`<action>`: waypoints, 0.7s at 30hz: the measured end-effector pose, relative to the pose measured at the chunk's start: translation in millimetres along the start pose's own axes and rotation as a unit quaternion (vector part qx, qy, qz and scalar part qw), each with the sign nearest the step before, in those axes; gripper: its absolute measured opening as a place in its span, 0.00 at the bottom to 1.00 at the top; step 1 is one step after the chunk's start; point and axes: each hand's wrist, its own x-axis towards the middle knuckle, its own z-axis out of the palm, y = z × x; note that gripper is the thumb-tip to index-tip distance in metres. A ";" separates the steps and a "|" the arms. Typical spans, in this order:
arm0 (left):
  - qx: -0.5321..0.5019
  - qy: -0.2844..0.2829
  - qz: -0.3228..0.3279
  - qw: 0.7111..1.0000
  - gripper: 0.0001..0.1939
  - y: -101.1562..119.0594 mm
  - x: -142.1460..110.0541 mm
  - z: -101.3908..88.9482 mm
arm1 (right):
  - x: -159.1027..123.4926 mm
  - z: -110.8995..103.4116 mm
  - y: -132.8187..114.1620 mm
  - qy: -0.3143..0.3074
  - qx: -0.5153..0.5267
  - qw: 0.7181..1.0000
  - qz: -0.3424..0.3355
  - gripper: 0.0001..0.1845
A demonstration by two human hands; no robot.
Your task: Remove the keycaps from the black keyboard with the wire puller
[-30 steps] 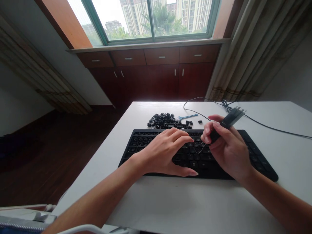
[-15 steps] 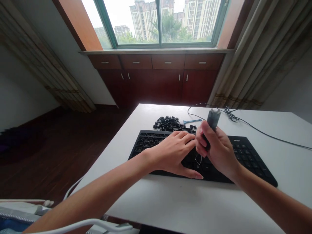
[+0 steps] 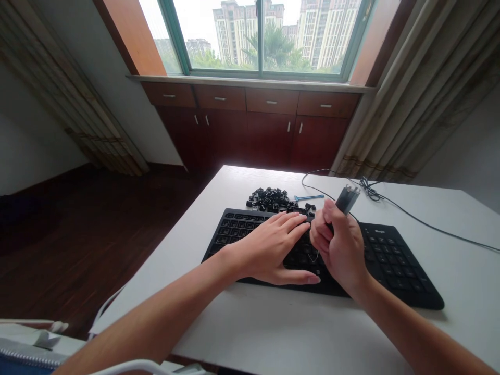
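A black keyboard [image 3: 396, 263] lies across the white table; its left part shows bare key sockets, while keys fill the right end. Flat over its middle rests my left hand [image 3: 271, 247], fingers stretched out and thumb apart, holding nothing. My right hand [image 3: 340, 247] is wrapped in a fist around a dark-handled keycap puller [image 3: 347, 199]. The puller's pronged end sticks up above the thumb, and its thin wire loop points down at the keys beside my left hand. Behind the keyboard sits a heap of loose black keycaps [image 3: 269, 199].
A small blue tool [image 3: 309, 198] lies just right of the keycap heap. The black cable [image 3: 422, 219] runs over the table's right side, bundled near the back. A white tube-like rail [image 3: 128, 366] is at the near left edge. Cabinets [image 3: 269, 130] stand beyond the table.
My right hand has shifted slightly left and down, with the keycap puller tilting more to the right. The left hand has slid a little left, still spread on the keyboard.
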 end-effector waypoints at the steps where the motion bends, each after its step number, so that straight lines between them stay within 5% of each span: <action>1: 0.002 -0.003 -0.006 1.000 0.47 0.1 -0.8 0.4 | -1.7 0.3 1.8 0.005 -0.002 1.000 -0.004 0.24; 13: 0.026 -0.026 -0.014 0.999 0.48 2.4 -1.2 1.5 | -10.0 4.3 11.5 0.072 -0.038 0.996 -0.031 0.26; 21: 0.032 -0.029 -0.009 0.999 0.48 1.6 -1.2 1.3 | -14.3 6.5 16.7 0.052 -0.099 0.991 -0.076 0.24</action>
